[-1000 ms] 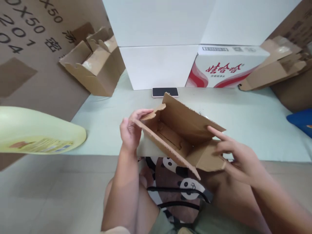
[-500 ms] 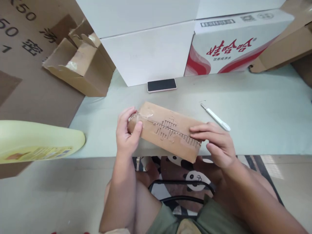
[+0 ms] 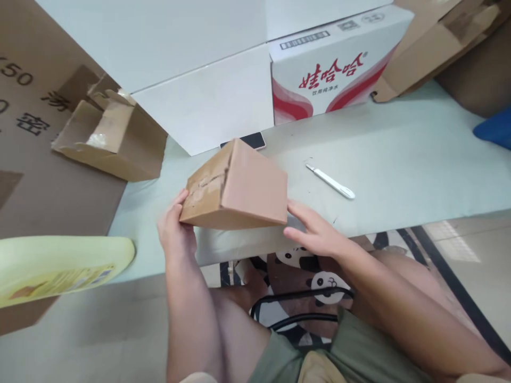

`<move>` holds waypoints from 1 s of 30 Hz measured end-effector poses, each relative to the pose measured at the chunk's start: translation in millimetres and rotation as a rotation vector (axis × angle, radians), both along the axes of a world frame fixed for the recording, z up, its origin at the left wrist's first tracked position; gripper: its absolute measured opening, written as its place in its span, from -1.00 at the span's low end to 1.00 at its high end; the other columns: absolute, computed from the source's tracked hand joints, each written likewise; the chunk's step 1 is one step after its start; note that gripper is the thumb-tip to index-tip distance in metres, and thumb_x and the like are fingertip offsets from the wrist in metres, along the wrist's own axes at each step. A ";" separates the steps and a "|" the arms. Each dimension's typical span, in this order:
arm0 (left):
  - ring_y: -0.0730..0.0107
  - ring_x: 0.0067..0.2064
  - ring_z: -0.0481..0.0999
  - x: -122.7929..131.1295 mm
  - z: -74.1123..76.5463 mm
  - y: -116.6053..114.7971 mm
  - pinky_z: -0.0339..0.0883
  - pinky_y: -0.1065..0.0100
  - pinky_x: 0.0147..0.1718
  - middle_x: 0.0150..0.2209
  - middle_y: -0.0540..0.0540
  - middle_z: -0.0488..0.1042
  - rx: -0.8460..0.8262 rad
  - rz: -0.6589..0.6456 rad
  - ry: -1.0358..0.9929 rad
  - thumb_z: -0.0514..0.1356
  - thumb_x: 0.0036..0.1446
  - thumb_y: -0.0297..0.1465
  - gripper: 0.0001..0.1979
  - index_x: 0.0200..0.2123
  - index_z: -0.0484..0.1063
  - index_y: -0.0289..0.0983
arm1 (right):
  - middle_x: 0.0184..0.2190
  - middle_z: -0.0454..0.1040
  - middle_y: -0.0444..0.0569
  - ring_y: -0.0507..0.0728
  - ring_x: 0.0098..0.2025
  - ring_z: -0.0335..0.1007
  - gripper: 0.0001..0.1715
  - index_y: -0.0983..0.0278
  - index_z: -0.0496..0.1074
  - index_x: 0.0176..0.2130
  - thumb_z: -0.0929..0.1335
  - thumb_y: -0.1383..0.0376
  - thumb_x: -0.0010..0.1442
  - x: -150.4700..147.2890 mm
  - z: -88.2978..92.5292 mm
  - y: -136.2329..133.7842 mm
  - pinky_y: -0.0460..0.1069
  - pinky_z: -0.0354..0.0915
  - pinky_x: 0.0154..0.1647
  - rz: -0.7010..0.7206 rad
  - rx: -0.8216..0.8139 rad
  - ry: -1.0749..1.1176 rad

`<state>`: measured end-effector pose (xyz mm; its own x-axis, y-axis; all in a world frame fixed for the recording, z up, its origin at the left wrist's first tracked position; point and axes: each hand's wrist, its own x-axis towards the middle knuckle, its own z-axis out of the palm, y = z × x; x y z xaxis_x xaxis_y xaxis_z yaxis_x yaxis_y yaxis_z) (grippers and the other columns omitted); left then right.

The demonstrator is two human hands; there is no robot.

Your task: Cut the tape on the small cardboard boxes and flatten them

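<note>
A brown cardboard box [image 3: 255, 183] is tilted above the front of the table, one plain side turned right and a taped, torn seam on its left face. My left hand [image 3: 175, 226] grips the box at its lower left corner, part of the fingers hidden behind it. At the lower right edge is my right hand [image 3: 313, 231], its fingers stretched out and thumb apart; the fingertips are at the cardboard, and whether they press on it I cannot tell. Right of the box, a white-handled craft knife [image 3: 331, 182] lies on the table.
Behind the box lies a phone [image 3: 255, 140], partly covered. White cartons [image 3: 215, 101] and a red-and-white carton [image 3: 319, 101] line the back of the green-covered table [image 3: 419, 159]. An open cardboard box [image 3: 136, 143] and a yellow bottle [image 3: 67, 252] are at left, a blue object [image 3: 495, 130] at right.
The box has been turned and lifted, so a plain side faces right instead of the torn seam facing up. My right hand has come off the seam to the lower right edge. The view has shifted right.
</note>
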<state>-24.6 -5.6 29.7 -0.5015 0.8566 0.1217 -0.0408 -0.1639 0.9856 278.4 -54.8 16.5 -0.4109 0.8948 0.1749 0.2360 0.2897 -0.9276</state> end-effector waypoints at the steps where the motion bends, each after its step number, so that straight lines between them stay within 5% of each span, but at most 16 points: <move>1: 0.05 0.09 0.51 1.8 -3.2 -1.0 0.41 0.21 0.03 -0.14 -0.17 0.62 -0.059 -0.027 -0.053 0.28 -0.04 -0.23 -0.73 -0.30 0.61 -0.27 | 0.41 0.09 0.09 0.36 0.42 0.00 -0.26 0.13 0.16 0.36 0.30 0.01 0.29 -1.2 1.4 -1.8 0.33 0.01 0.38 0.020 0.077 0.002; 5: -0.07 -0.12 0.62 10.9 -20.6 -17.4 0.51 0.08 -0.16 -0.35 -0.20 0.62 -0.349 -0.356 -0.286 0.31 -0.19 0.13 -0.38 -0.26 0.59 -0.28 | 0.50 -0.32 -0.07 0.33 0.50 -0.34 -0.17 0.01 0.00 0.42 0.33 0.04 0.29 -1.8 4.7 -7.1 0.31 -0.15 0.44 0.001 0.215 0.000; 9: -0.06 -0.27 0.64 21.7 -33.2 -33.3 0.54 0.08 -0.26 -0.34 -0.19 0.64 -0.478 -0.596 -0.446 0.46 -0.46 0.06 -0.34 -0.29 0.60 -0.26 | 0.50 -0.31 -0.13 0.27 0.50 -0.34 -0.28 0.01 0.11 0.38 0.31 0.06 0.31 0.7 6.8 -9.2 0.24 -0.12 0.45 -0.009 0.268 0.044; 16: 0.04 -0.25 0.63 34.5 -38.8 -35.2 0.54 0.11 -0.27 -0.24 -0.14 0.65 -0.421 -0.493 -0.611 0.39 -0.21 -0.04 -0.45 -0.17 0.57 -0.24 | 0.41 0.08 0.04 0.27 0.40 0.06 -0.55 0.11 0.37 0.17 0.30 0.12 0.32 6.5 14.1 -10.1 0.22 0.19 0.30 -0.051 0.278 0.061; 19: 0.10 -0.29 0.63 33.4 -42.5 -33.6 0.54 0.14 -0.28 -0.28 -0.12 0.65 -0.392 -0.433 -0.628 0.36 -0.15 -0.11 -0.54 -0.17 0.57 -0.23 | 0.10 0.45 0.12 0.27 0.12 0.40 -0.65 0.19 0.44 0.04 0.26 0.23 0.30 23.1 10.3 2.6 0.21 0.37 0.07 -0.401 0.244 -0.109; 23: 0.07 -0.27 0.63 27.3 -46.0 -31.4 0.53 0.12 -0.26 -0.32 -0.10 0.65 -0.346 -0.377 -0.629 0.31 -0.08 -0.06 -0.56 -0.16 0.56 -0.18 | 0.00 0.44 0.26 0.39 0.01 0.38 -0.47 0.35 0.39 0.12 0.32 0.25 0.17 55.5 -5.5 25.9 0.26 0.32 0.00 -0.769 0.129 -0.622; 27: 0.07 -0.29 0.64 22.8 -44.3 -31.6 0.53 0.09 -0.23 -0.29 -0.11 0.65 -0.306 -0.366 -0.615 0.31 -0.06 -0.08 -0.54 -0.11 0.55 -0.19 | -0.10 0.46 0.22 0.35 -0.10 0.38 -0.55 0.32 0.46 0.03 0.29 0.23 0.18 75.2 -17.2 40.0 0.16 0.31 -0.16 -0.709 -0.083 -0.905; 30: 0.13 -0.37 0.63 21.7 -40.9 -33.2 0.54 0.19 -0.38 -0.35 -0.11 0.65 -0.263 -0.363 -0.603 0.35 -0.11 -0.15 -0.59 -0.19 0.56 -0.21 | -0.24 0.48 0.12 0.22 -0.27 0.36 -0.71 0.27 0.51 -0.18 0.26 0.28 0.17 72.6 -13.9 40.7 0.05 0.24 -0.32 -0.639 -0.155 -0.820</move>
